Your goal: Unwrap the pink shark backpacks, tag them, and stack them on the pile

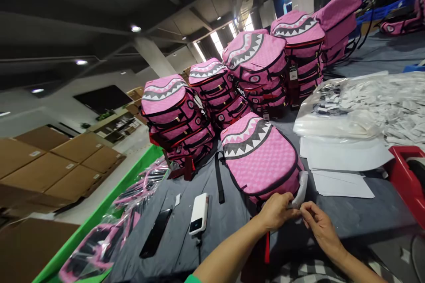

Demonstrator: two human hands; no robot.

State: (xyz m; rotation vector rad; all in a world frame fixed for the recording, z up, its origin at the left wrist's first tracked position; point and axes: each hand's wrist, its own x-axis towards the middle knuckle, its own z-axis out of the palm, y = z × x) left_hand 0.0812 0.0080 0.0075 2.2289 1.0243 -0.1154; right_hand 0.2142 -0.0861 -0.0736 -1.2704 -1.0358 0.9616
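Pink backpack (262,159) face-up on the bench (229,223), near edge within reach, probably for access: left hand (277,212) fingers pinch the pale strip (302,188), right hand (320,225) fingers narrow alongside, grip unclear

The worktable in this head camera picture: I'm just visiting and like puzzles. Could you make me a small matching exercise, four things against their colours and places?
Things:
1. Front backpack
2. Power bank
3. Phone
4. Bin

Colours and places:
A. White, with a cable at its lower end
B. Red, at the picture's right edge
C. Pink, with a toothed stripe, right by the person's left hand
D. Black, lying flat at lower left

Right pairs: 1-C, 2-A, 3-D, 4-B
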